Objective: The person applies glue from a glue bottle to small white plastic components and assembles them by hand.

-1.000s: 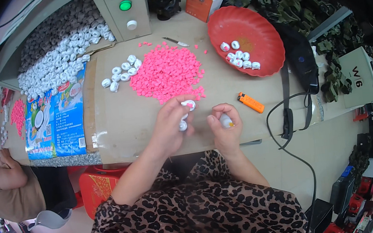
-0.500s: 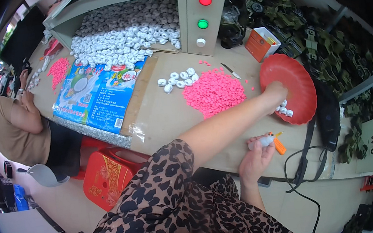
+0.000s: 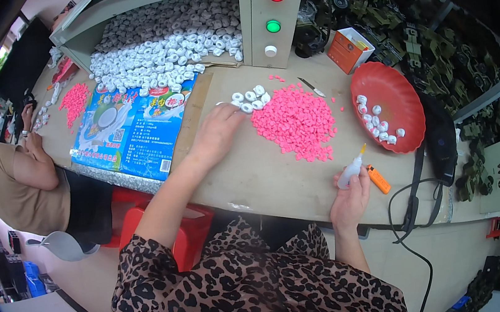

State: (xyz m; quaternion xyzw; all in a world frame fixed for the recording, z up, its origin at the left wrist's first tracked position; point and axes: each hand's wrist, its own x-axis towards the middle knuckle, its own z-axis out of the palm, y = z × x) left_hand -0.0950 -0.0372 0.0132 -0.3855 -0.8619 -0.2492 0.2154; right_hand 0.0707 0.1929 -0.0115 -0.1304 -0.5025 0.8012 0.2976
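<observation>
My left hand [image 3: 216, 134] reaches forward across the brown table, its fingers on the near end of a short row of white round caps [image 3: 250, 100]. Whether it grips one, I cannot tell. Right of the row lies a heap of small pink pieces [image 3: 296, 122]. My right hand [image 3: 350, 197] rests at the table's front edge and holds a small clear glue bottle [image 3: 353, 169] with a yellow tip pointing up. A red scalloped dish [image 3: 394, 96] at the right holds several white-and-pink assembled caps [image 3: 378, 125].
A grey bin [image 3: 173, 37] at the back spills many white caps onto a blue printed sheet [image 3: 128, 128]. A control box [image 3: 273, 13] carries red and green lights. An orange lighter [image 3: 379, 179], a black cable [image 3: 413, 214], an orange carton [image 3: 349, 49], and a seated person [image 3: 22, 181] at left.
My left hand left the red dish and swung left to the row of white caps. My right hand stayed near the table edge, tilting the glue bottle upright.
</observation>
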